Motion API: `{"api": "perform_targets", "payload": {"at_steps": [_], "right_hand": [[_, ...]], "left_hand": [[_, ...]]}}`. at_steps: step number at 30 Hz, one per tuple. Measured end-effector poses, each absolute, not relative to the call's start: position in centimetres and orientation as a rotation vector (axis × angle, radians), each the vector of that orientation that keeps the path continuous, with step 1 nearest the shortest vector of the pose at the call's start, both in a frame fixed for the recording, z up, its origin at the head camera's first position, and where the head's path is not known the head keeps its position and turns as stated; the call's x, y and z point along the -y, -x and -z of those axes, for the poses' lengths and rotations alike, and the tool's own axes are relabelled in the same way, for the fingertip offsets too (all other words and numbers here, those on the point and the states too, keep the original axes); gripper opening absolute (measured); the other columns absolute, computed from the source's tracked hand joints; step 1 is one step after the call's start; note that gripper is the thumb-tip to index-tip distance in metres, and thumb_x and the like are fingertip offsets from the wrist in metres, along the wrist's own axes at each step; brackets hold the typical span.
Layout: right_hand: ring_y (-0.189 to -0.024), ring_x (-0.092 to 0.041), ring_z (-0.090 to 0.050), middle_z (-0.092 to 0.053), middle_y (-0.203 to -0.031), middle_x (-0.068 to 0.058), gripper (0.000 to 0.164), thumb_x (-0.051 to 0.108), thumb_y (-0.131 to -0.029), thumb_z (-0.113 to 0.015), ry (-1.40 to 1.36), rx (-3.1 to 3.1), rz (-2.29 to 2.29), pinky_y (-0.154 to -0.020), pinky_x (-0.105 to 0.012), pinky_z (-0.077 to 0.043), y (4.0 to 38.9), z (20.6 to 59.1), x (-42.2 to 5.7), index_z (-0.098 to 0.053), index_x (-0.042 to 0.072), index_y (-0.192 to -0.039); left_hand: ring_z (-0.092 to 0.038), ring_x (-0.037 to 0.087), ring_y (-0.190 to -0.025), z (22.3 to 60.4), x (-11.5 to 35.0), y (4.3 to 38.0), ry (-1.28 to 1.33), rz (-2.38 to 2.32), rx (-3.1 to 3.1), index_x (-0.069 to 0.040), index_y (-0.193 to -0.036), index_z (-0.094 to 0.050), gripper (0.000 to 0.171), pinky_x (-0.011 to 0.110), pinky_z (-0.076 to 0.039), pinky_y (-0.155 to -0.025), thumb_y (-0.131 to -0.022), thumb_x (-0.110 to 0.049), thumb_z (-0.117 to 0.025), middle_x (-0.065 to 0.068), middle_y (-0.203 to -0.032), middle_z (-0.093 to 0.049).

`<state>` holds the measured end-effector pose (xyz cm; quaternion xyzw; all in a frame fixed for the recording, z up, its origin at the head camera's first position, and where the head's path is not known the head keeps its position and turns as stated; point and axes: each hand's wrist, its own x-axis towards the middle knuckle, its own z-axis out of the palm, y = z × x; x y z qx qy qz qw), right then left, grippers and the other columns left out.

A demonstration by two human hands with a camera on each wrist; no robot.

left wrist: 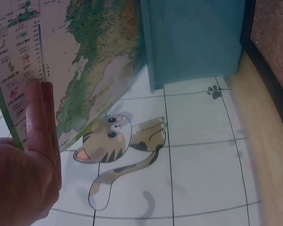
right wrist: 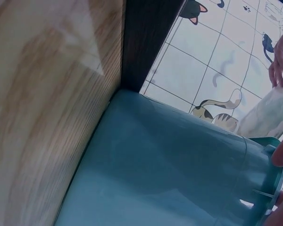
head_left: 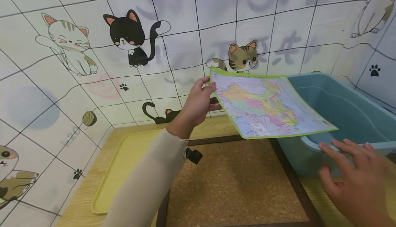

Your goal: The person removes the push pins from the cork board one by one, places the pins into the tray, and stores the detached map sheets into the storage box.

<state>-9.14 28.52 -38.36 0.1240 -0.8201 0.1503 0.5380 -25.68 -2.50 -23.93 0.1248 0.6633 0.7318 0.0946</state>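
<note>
My left hand [head_left: 198, 103] pinches the left edge of a printed map sheet [head_left: 263, 108] with a green border, thumb on the printed face and fingers behind. The sheet is held tilted in the air above the back of a cork board [head_left: 235, 185], its right part overlapping a blue plastic bin [head_left: 297, 158]. In the left wrist view, straight fingers [left wrist: 42, 122] lie against the map's other side, which is also printed. My right hand [head_left: 359, 182] is at the bin's front rim with fingers spread and slightly bent, holding nothing; whether fingertips touch the rim I cannot tell.
A yellow tray [head_left: 123, 168] lies left of the dark-framed cork board, partly hidden by my left sleeve. Everything stands on a wooden tabletop [head_left: 80, 199]. Behind it rises a wall covering [head_left: 179, 55] with a grid and cartoon cats.
</note>
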Motion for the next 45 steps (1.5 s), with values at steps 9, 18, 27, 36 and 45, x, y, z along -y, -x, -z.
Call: {"api": "perform_targets", "payload": {"at_steps": [9, 18, 27, 36, 45], "right_hand": [[-0.101, -0.06, -0.048, -0.058, -0.11, -0.037, 0.045, 0.026, -0.095, -0.04, -0.305, 1.937, -0.355, -0.115, -0.066, -0.025, 9.1, 38.1, -28.4, -0.068, -0.007, -0.108], [-0.107, -0.058, -0.047, -0.058, -0.111, -0.036, 0.044, 0.024, -0.095, -0.041, -0.308, 1.935, -0.371, -0.117, -0.063, -0.024, 9.2, 38.3, -28.4, -0.068, -0.005, -0.113], [-0.111, -0.055, -0.05, -0.059, -0.109, -0.034, 0.042, 0.025, -0.094, -0.041, -0.31, 1.889, -0.378, -0.117, -0.06, -0.026, 9.4, 38.4, -28.4, -0.069, -0.002, -0.11], [-0.116, -0.054, -0.05, -0.06, -0.109, -0.034, 0.043, 0.025, -0.094, -0.041, -0.312, 1.891, -0.384, -0.117, -0.06, -0.025, 9.4, 38.4, -28.5, -0.069, -0.003, -0.111], [-0.113, -0.054, -0.051, -0.061, -0.111, -0.032, 0.042, 0.024, -0.093, -0.043, -0.315, 1.855, -0.381, -0.117, -0.059, -0.027, 9.6, 38.4, -28.3, -0.069, -0.003, -0.111]], "left_hand": [[-0.072, 0.032, -0.09, 23.0, -1.8, 26.4, -0.37, -2.147, -1.836, -0.019, -0.149, -0.033, 0.044, 0.043, -0.06, -0.082, -0.108, -0.024, -0.046, 0.007, -0.129, -0.054], [-0.073, 0.042, -0.094, 23.9, -5.9, 26.9, -0.335, -2.114, -1.802, -0.018, -0.144, -0.038, 0.04, 0.044, -0.061, -0.078, -0.106, -0.019, -0.051, 0.007, -0.117, -0.057], [-0.072, 0.043, -0.094, 25.1, -8.3, 27.0, -0.304, -2.122, -1.792, -0.016, -0.144, -0.039, 0.043, 0.048, -0.059, -0.08, -0.104, -0.016, -0.054, 0.008, -0.12, -0.059], [-0.073, 0.042, -0.092, 25.6, -10.2, 27.4, -0.293, -2.11, -1.824, -0.017, -0.135, -0.044, 0.035, 0.045, -0.061, -0.075, -0.103, -0.018, -0.057, 0.01, -0.111, -0.064], [-0.074, 0.039, -0.091, 26.2, -11.4, 27.2, -0.315, -2.08, -1.845, -0.015, -0.136, -0.045, 0.042, 0.045, -0.061, -0.071, -0.101, -0.032, -0.061, 0.016, -0.118, -0.062]]}}
